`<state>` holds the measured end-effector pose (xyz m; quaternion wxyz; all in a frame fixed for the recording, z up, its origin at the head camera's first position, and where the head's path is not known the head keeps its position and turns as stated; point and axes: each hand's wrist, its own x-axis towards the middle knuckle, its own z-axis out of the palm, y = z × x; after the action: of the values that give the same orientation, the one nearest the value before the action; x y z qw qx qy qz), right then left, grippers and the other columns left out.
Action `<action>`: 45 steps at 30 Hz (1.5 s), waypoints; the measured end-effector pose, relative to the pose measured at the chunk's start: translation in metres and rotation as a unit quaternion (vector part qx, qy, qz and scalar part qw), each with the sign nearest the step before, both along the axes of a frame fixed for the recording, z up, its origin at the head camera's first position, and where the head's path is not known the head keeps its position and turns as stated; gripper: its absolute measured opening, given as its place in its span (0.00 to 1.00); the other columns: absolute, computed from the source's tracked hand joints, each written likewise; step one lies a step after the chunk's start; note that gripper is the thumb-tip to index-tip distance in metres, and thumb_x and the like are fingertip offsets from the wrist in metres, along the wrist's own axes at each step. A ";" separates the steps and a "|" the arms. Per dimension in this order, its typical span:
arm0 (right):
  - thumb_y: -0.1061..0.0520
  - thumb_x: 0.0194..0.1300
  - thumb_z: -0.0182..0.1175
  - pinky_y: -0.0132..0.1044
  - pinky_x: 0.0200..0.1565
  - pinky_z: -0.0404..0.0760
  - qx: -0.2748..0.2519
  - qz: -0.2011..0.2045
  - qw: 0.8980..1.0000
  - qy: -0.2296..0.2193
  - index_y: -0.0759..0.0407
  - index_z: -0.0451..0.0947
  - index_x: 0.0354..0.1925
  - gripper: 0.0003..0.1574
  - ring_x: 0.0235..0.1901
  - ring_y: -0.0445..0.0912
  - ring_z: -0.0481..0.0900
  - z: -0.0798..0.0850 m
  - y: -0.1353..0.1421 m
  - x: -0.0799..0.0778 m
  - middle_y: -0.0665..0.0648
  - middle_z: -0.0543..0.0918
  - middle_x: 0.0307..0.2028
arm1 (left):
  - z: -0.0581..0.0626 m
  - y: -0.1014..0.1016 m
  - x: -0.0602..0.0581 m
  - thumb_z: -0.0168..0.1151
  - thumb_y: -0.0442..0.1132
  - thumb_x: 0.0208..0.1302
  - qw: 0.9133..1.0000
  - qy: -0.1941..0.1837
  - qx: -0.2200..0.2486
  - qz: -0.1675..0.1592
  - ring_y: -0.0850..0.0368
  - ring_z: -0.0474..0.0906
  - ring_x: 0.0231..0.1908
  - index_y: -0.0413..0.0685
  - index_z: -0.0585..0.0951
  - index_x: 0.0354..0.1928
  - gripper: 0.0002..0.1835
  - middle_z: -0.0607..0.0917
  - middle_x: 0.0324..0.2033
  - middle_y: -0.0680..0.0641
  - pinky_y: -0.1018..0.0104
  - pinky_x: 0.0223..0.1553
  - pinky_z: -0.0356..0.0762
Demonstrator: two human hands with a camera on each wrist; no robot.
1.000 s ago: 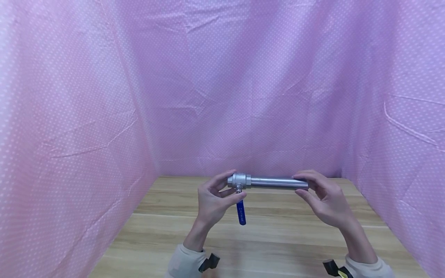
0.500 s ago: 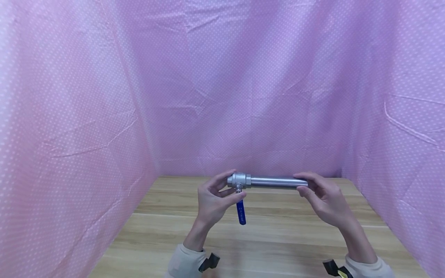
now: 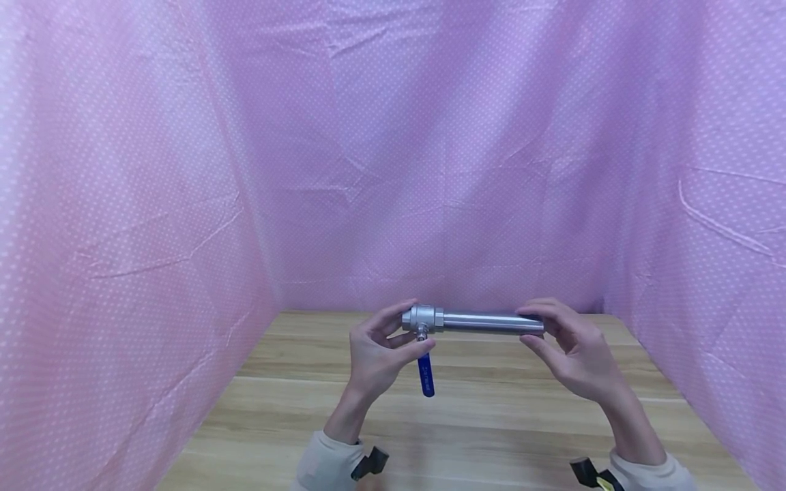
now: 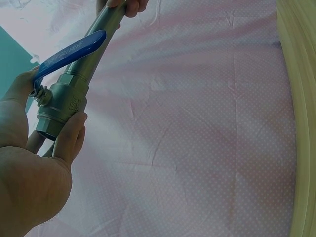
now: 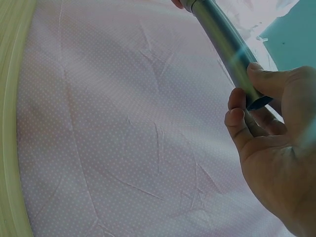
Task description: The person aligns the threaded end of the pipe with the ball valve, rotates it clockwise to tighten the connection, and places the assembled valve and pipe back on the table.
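Observation:
A silver ball valve (image 3: 424,318) with a blue lever handle (image 3: 426,376) is joined to a smooth metal pipe (image 3: 485,322); both are held level above the table. My left hand (image 3: 377,354) grips the valve body, its thumb against the base of the lever, which points toward me. In the left wrist view the lever (image 4: 74,52) slants over the pipe, and the valve's end opening faces the palm. My right hand (image 3: 580,354) pinches the pipe's free end between thumb and fingers. The pipe's open end (image 5: 258,102) shows in the right wrist view.
A light wood-grain table (image 3: 479,423) lies below both hands. Pink dotted cloth (image 3: 442,170) hangs at the back and along both sides. Dark wrist mounts (image 3: 370,464) sit on the light sleeves.
My right thumb and fingers have shifted slightly along the pipe's end, toward the tip and then back inward. The valve and left hand stay in place.

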<state>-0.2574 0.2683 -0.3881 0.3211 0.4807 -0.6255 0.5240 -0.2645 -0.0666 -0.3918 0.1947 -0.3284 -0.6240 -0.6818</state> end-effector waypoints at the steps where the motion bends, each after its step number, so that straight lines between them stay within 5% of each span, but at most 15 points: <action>1: 0.92 0.52 0.66 0.25 0.45 0.87 0.001 -0.001 1.000 -0.001 0.88 0.77 0.59 0.34 0.47 0.41 0.83 0.000 0.000 0.000 0.62 0.88 0.58 | 0.000 0.000 0.000 0.82 0.20 0.56 1.000 0.000 0.000 0.000 0.59 0.93 0.61 0.31 0.84 0.68 0.35 0.90 0.62 0.27 0.55 0.60 0.96; 6: 0.91 0.54 0.66 0.24 0.49 0.88 0.005 -0.008 1.000 -0.001 0.87 0.78 0.59 0.32 0.49 0.41 0.85 0.001 0.000 0.000 0.62 0.88 0.57 | -0.001 0.000 -0.001 0.82 0.20 0.56 1.000 -0.002 0.002 -0.002 0.58 0.93 0.61 0.32 0.84 0.68 0.35 0.90 0.62 0.27 0.54 0.60 0.96; 14: 0.83 0.63 0.70 0.23 0.42 0.84 0.009 -0.033 0.999 0.013 0.86 0.79 0.58 0.24 0.44 0.41 0.81 0.000 0.001 0.000 0.58 0.89 0.54 | 0.000 0.000 0.000 0.82 0.21 0.56 1.000 -0.004 0.001 0.000 0.59 0.93 0.62 0.32 0.84 0.68 0.35 0.90 0.62 0.27 0.55 0.60 0.96; 25: 0.82 0.64 0.70 0.24 0.38 0.83 0.014 -0.043 0.999 0.017 0.86 0.80 0.58 0.24 0.40 0.39 0.80 -0.001 0.001 0.001 0.54 0.89 0.51 | 0.000 0.001 0.001 0.83 0.21 0.55 1.000 -0.009 0.004 0.002 0.59 0.93 0.60 0.31 0.84 0.67 0.35 0.90 0.61 0.27 0.54 0.60 0.96; 34: 0.69 0.74 0.72 0.27 0.31 0.78 0.016 -0.051 0.998 0.028 0.85 0.81 0.56 0.20 0.35 0.39 0.76 -0.004 0.003 -0.002 0.55 0.85 0.41 | -0.001 0.000 0.000 0.82 0.19 0.54 1.000 0.017 0.015 -0.013 0.60 0.94 0.59 0.27 0.83 0.66 0.35 0.88 0.61 0.22 0.54 0.58 0.97; 45: 0.80 0.65 0.71 0.29 0.28 0.76 0.024 -0.072 0.997 0.027 0.83 0.82 0.56 0.21 0.34 0.38 0.76 -0.004 0.003 0.000 0.54 0.84 0.38 | -0.002 0.001 0.000 0.82 0.17 0.53 0.999 0.027 0.013 -0.022 0.60 0.93 0.61 0.25 0.82 0.66 0.35 0.86 0.63 0.21 0.55 0.58 0.97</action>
<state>-0.2572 0.2714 -0.3920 0.3629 0.4560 -0.6617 0.4718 -0.2649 -0.0656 -0.3935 0.2003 -0.3575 -0.6025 -0.6849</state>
